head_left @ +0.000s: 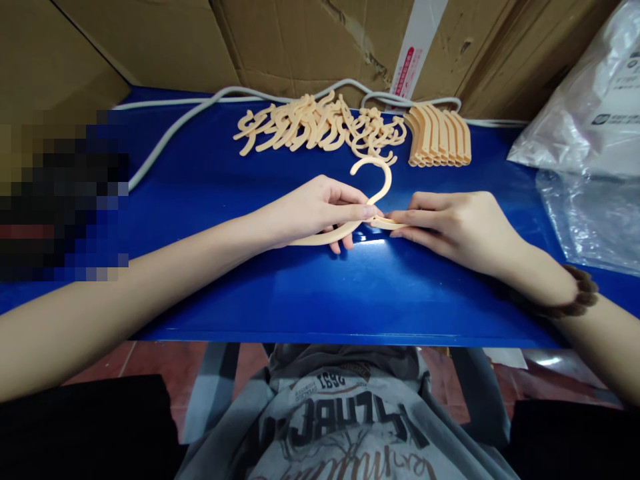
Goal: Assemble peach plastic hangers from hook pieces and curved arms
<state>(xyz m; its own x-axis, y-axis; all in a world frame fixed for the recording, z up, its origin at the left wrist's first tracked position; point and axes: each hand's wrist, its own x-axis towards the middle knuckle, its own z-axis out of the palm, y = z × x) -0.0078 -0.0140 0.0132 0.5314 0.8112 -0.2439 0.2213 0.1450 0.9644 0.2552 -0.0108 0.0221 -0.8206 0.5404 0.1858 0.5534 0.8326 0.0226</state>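
Between thumb and fingers, my left hand (333,212) pinches a cream plastic hanger hook piece (386,179), its curved hook pointing up and away from me. A cream hanger arm (320,239) runs from the hook's base to the left, partly hidden under that hand. My right hand (457,223) is closed on a second cream hanger arm (387,224), whose inner end meets the hook's base at my left fingertips. Whether the two parts are joined there is hidden by the fingers. Both hands are just above the blue table (320,300).
Behind my hands lie a loose heap of cream hanger pieces (300,123), a pile of hooks (377,133) and a neat stack of hanger arms (440,137). A white cable (175,143) runs along the back by cardboard (310,53). Clear plastic bags (585,127) lie at right.
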